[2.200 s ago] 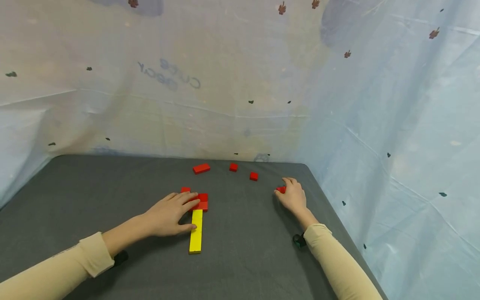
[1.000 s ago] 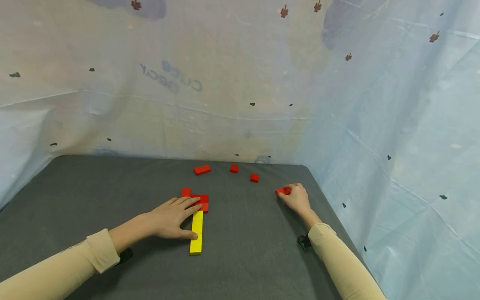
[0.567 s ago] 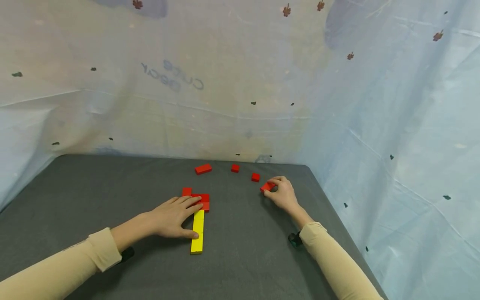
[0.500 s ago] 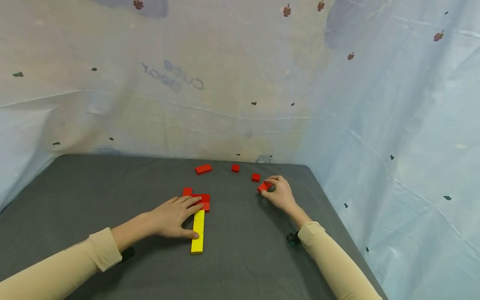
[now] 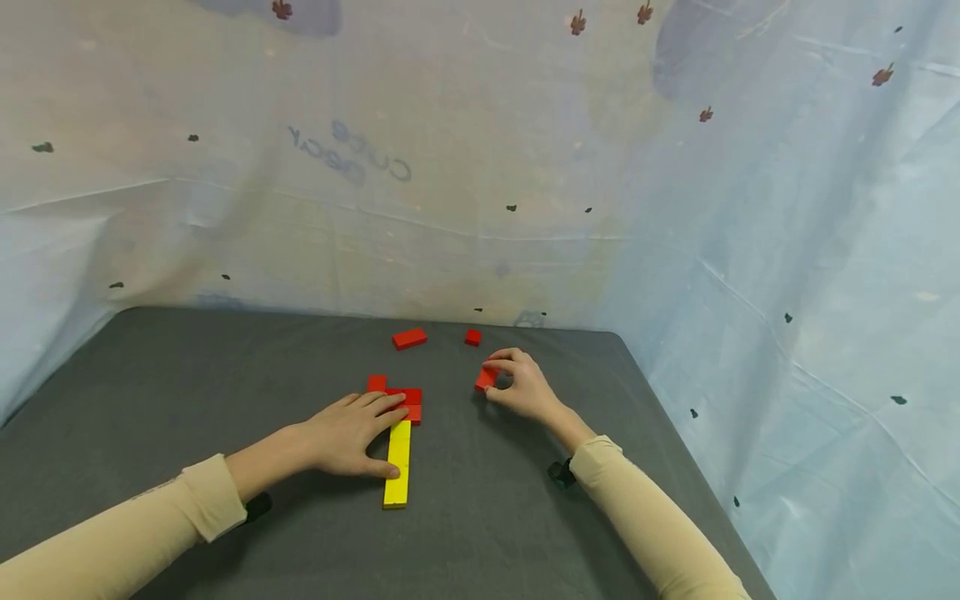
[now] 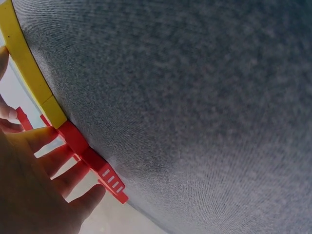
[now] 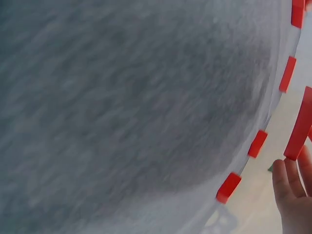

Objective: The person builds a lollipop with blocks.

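Note:
My left hand point(image 5: 341, 435) lies with spread, fairly straight fingers over a group of flat red blocks point(image 5: 408, 397), partly covering them. Its thumb touches a long yellow strip point(image 5: 397, 467), which meets the red group end-on and points toward me. In the left wrist view the fingertips rest along the red blocks point(image 6: 73, 137), one of which shows pale slots on its side. To the right, my right hand point(image 5: 525, 390) pinches a red block point(image 5: 486, 380) between thumb and fingers, held tilted. The right wrist view shows that red block point(image 7: 298, 127) above the fingertips.
Near the far edge of the grey table point(image 5: 247, 358) lie a longer red block point(image 5: 409, 338) and a small red block point(image 5: 473, 337). Another small red block is hidden by the right hand in the head view. A printed curtain point(image 5: 450, 167) hangs behind and right.
My right hand has closed on the red block at the far right, lifted it and carried it left toward the red group. The left hand stays nearly in place; its thumb slid slightly along the yellow strip.

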The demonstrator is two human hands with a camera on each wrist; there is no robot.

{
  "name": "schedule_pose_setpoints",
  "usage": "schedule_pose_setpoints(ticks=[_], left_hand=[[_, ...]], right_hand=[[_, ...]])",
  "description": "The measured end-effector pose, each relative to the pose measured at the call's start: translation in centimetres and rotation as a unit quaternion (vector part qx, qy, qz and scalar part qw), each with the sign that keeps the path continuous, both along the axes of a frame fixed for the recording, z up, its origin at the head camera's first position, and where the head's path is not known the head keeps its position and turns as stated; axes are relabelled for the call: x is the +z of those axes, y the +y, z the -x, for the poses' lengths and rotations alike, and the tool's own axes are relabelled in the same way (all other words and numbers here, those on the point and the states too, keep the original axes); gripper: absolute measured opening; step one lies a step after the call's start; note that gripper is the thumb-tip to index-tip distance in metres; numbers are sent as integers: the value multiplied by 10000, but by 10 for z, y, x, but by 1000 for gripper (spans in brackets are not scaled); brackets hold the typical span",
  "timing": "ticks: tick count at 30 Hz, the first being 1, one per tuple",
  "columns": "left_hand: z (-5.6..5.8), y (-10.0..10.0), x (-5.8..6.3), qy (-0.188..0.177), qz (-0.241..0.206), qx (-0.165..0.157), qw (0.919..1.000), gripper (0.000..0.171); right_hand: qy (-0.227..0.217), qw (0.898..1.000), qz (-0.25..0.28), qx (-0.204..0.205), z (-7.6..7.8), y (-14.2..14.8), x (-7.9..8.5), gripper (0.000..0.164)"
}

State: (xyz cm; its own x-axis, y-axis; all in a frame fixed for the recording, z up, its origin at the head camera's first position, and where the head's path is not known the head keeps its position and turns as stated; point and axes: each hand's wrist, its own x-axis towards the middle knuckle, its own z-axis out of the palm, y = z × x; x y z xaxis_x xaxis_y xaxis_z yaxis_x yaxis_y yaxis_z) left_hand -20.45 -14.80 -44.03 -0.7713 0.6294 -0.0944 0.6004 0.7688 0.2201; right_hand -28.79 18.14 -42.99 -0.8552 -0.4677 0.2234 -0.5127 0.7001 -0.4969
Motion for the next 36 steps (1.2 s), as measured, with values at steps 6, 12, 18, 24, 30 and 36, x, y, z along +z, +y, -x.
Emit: schedule_pose_setpoints(ticks=[6,12,18,24,30,36], left_hand=[[1,0,-2,24,54,15,10000,102],[1,2,-2,-25,88,75,9999,104],[0,4,-2,3,137,72,9999,104],[-2,5,1,2,58,55,10000,103],[-3,5,2,0,52,62,10000,102],[-3,4,2,20,48,36,10000,101]], right_hand=[[-127,9974,-331,623,7,-15,-4,40],[-210,9927,-533,1060,11,-27,-8,37],[-360,9888,-682,1274,13,-40,-11,39],[-437,9855,-790,1438,13,-50,-13,38],[-416,9830,-849,1574,14,-57,-13,39],[-513,9803,-934,1663,14,-63,-14,42]])
